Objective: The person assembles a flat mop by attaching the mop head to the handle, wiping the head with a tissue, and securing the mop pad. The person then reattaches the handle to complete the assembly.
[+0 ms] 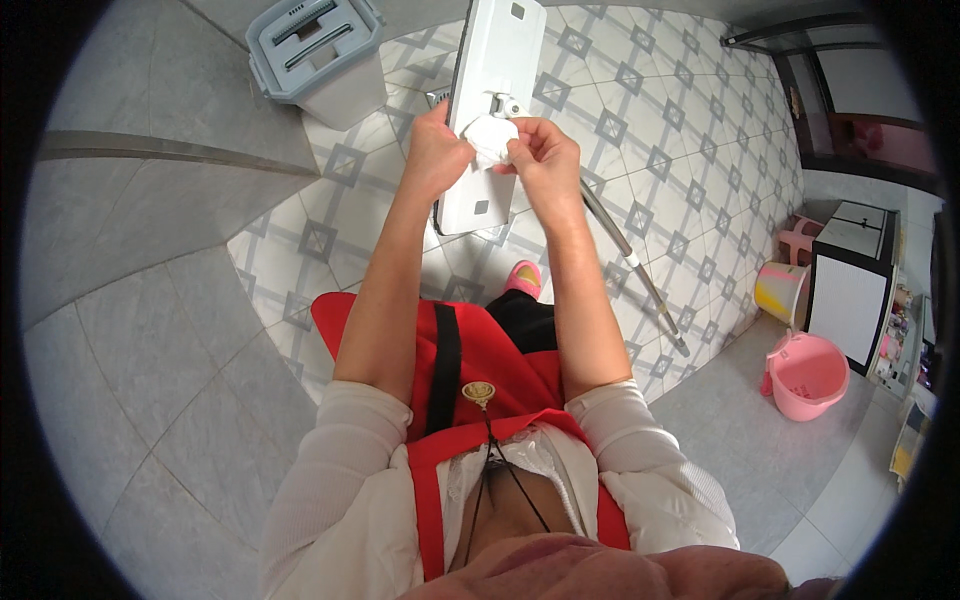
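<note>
Held up before me is the white plate of a flat mop head [480, 191], its long side pointing away from me. My left hand [437, 154] grips the plate's left edge, the fingers partly hidden behind it. My right hand [546, 154] pinches a crumpled white tissue or cloth [489, 139] against the plate, just below the hinge joint [513, 107]. The thumb of my left hand reaches the wad's left side. A metal mop pole [619, 236] slants down to the right behind my right forearm.
A grey-lidded mop bucket [337, 82] stands at upper left beside the grey tiled wall [180, 195]. To the right are a pink bucket [806, 379], a yellow-and-white bucket [780, 289], a pink stool [799, 238] and a black-framed cabinet [847, 274]. Patterned tiles [637, 135] cover the floor.
</note>
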{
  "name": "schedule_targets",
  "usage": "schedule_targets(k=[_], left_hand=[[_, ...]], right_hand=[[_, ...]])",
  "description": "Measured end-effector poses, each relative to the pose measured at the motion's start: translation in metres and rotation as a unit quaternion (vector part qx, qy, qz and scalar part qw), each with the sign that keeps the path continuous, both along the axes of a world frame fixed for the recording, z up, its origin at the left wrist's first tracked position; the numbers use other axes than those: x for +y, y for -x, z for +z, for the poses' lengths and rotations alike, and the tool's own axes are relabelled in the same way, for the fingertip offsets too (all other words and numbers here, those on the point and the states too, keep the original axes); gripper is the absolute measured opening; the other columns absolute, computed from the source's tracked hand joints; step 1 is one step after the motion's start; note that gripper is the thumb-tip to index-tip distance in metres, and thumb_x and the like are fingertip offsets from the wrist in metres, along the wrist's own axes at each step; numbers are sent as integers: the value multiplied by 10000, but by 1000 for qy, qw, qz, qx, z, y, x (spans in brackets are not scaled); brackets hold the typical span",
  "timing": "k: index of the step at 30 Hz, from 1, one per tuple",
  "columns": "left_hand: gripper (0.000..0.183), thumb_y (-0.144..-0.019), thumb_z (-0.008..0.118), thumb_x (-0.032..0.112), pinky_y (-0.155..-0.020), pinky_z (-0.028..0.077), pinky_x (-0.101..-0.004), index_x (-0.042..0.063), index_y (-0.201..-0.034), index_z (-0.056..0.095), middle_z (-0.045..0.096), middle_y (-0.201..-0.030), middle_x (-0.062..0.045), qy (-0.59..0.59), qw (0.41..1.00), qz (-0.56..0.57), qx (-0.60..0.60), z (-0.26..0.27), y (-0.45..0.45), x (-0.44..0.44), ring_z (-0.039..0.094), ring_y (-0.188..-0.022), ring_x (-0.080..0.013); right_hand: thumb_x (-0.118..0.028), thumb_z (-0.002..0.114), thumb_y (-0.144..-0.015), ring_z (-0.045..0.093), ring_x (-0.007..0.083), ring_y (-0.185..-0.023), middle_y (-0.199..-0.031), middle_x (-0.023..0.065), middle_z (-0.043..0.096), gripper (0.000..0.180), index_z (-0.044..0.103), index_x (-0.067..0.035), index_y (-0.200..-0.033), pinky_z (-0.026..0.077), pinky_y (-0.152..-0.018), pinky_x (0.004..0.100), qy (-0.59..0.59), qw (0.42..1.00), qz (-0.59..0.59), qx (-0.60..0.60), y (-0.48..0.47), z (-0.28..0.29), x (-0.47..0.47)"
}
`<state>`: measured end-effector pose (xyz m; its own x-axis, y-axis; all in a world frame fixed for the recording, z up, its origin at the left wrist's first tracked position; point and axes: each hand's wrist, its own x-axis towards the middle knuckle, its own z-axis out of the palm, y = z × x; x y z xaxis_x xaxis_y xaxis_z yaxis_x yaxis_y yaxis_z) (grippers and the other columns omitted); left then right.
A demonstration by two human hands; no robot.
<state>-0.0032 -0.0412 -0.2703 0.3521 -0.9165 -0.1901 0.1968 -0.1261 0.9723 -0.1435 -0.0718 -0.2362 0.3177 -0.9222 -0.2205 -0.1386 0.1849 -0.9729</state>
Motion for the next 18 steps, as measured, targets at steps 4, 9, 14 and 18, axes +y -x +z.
schedule_targets(k=[4,9,14,18], left_hand=[[357,-710,640,-71,-715,520,-294,-23,-1063,650,702,-956,-87,9,1000,14,20,1,3,-1,631,-840,-131],[313,-709,638,-49,-717,519,-302,-13,-1021,652,703,-953,-100,17,999,18,-36,-6,5,-1,639,-839,-139],[266,-727,664,-4,-727,519,-327,-19,-992,643,691,-976,-119,30,992,26,-119,-17,9,-4,648,-852,-173],[264,-748,696,25,-739,519,-332,-19,-1002,639,690,-978,-120,52,992,21,-116,-12,13,-4,651,-855,-183]], right_hand=[[13,616,-879,646,173,-774,-956,100,632,127,621,32,-1005,576,-645,286,254,952,-57,158,-18,-16,17],[-82,697,-859,627,186,-788,-990,121,616,245,653,11,-1081,554,-645,292,295,949,-57,101,-22,-22,28],[-124,741,-842,612,149,-774,-926,101,648,293,673,15,-1091,543,-652,267,207,965,-86,132,-19,-26,19],[-109,755,-832,566,105,-637,-807,76,659,255,671,42,-1018,479,-560,236,156,976,-124,84,-12,-21,7]])
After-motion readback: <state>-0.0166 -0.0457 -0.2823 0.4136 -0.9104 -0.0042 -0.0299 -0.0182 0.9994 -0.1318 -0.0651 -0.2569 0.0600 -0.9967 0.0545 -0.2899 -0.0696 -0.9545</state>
